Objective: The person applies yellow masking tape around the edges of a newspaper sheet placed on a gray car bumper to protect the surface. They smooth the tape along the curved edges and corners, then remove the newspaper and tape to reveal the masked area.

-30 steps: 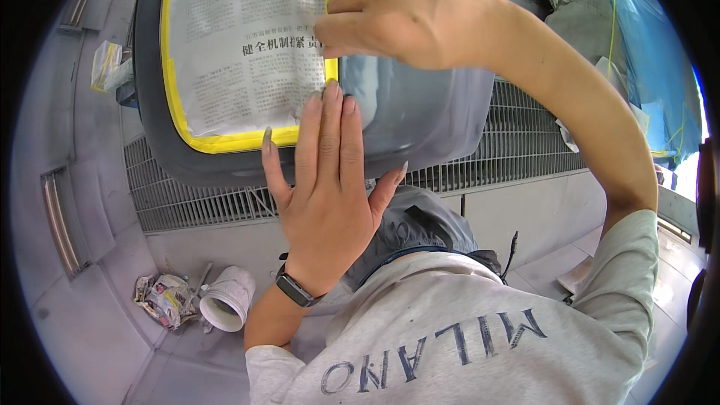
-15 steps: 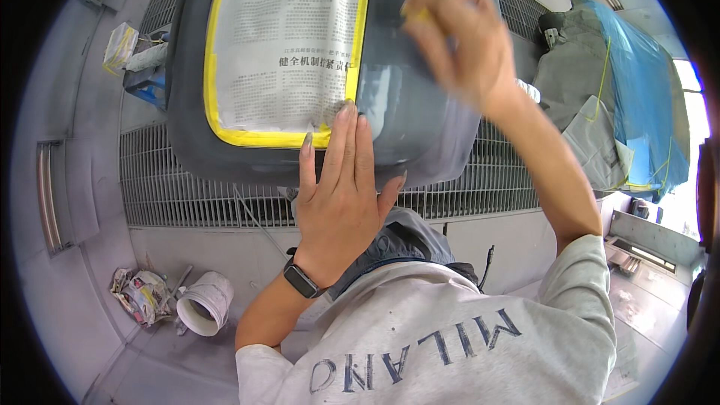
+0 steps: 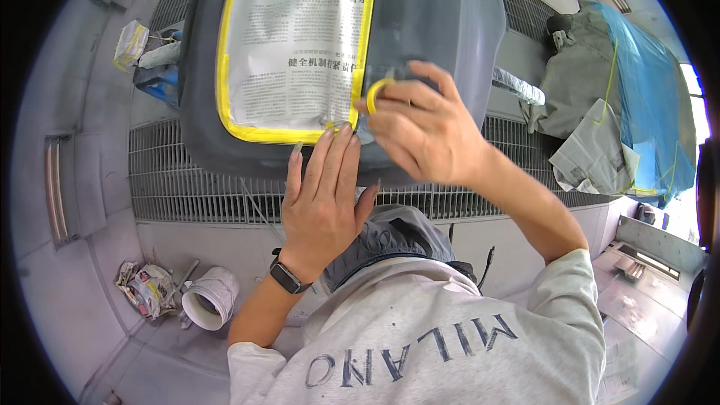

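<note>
A dark grey, smooth curved panel (image 3: 435, 15) lies in front of me. A sheet of newspaper (image 3: 277, 37) covers its left part, edged with yellow masking tape (image 3: 262, 135). My left hand (image 3: 321, 191) rests palm down with fingers stretched out, its fingertips on the tape at the sheet's lower right corner. In my right hand (image 3: 435, 131) is a roll of yellow masking tape (image 3: 372, 94), held just right of the sheet's taped right edge. Whether a strip runs from the roll to the panel is too blurred to tell.
Metal floor grating (image 3: 510, 150) runs under and beside the panel. A white bucket (image 3: 226, 285) and crumpled paper (image 3: 146, 290) are at lower left. Blue plastic sheeting (image 3: 649, 90) and a grey cover (image 3: 577, 60) drape a large object at right. A wrapped bar (image 3: 519, 86) juts out near the panel.
My right hand has come down and left with the tape roll, from above the panel's right part to the sheet's right edge. My left hand's fingertips have shifted slightly left and down.
</note>
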Demonstrator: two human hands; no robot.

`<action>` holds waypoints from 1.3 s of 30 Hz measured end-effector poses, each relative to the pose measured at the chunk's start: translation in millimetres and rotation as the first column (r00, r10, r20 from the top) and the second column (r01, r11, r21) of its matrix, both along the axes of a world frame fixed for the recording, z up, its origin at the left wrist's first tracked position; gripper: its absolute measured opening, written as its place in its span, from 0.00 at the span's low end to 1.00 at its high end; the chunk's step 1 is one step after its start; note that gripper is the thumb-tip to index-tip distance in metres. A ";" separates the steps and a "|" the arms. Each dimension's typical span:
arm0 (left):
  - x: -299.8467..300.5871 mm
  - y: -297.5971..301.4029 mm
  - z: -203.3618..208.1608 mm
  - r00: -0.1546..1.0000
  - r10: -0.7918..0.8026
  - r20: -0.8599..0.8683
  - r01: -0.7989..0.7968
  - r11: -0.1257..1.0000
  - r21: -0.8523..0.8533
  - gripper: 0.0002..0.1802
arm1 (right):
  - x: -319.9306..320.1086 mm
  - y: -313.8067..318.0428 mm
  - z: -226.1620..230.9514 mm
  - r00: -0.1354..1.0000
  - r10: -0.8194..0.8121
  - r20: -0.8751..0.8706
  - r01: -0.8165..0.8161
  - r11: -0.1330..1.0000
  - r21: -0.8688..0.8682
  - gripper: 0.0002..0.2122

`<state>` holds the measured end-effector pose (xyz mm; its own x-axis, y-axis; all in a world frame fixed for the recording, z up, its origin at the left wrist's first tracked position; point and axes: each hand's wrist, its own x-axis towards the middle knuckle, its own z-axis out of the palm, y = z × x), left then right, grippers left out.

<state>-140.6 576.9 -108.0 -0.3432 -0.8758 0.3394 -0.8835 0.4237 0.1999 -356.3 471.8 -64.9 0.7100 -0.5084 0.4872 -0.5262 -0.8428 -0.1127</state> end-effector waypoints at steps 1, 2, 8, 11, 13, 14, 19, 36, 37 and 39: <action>2.1 -1.4 1.8 1.000 -0.023 -0.019 0.022 1.000 -0.006 0.36 | -0.4 6.7 -2.8 1.000 0.025 0.002 -0.025 1.000 -0.004 0.09; 3.6 -1.8 2.9 0.998 -0.040 -0.041 0.040 0.999 0.005 0.35 | 1.9 12.9 -7.3 1.000 0.027 0.009 -0.026 1.000 -0.016 0.10; 42.3 -16.6 -2.2 0.986 -0.142 -0.082 0.141 0.990 -0.022 0.32 | 3.8 27.6 -18.1 0.998 -0.030 -0.056 0.028 0.999 -0.030 0.12; 64.7 -25.6 -1.3 0.987 -0.157 -0.040 0.155 0.987 -0.049 0.32 | 9.8 35.0 -20.5 0.996 -0.061 -0.061 0.060 0.998 -0.016 0.11; 77.5 -30.4 0.9 0.988 -0.152 -0.026 0.151 0.988 -0.011 0.32 | 18.0 41.3 -23.8 0.995 -0.092 -0.025 0.092 0.996 -0.013 0.10; 84.2 -33.0 1.6 0.993 -0.119 -0.006 0.119 0.992 -0.042 0.32 | 21.9 44.7 -25.7 0.997 -0.075 -0.036 0.075 0.997 -0.001 0.11; 115.1 -43.8 -7.7 0.977 -0.204 0.055 0.209 0.973 -0.099 0.31 | 36.8 52.3 -32.9 0.991 -0.133 0.016 0.132 0.990 0.039 0.10; 200.8 -127.2 34.8 0.615 -0.725 0.311 0.757 0.653 0.025 0.30 | 82.0 73.6 -34.1 0.894 -0.442 0.077 0.442 0.897 0.017 0.08; 203.1 -138.4 38.7 0.558 -0.771 0.307 0.798 0.600 0.057 0.30 | 85.4 75.0 -33.4 0.878 -0.472 0.076 0.472 0.881 0.025 0.09; 207.1 -162.0 44.8 0.471 -0.823 0.316 0.850 0.520 0.085 0.32 | 92.7 78.4 -32.9 0.851 -0.518 0.090 0.517 0.855 0.038 0.10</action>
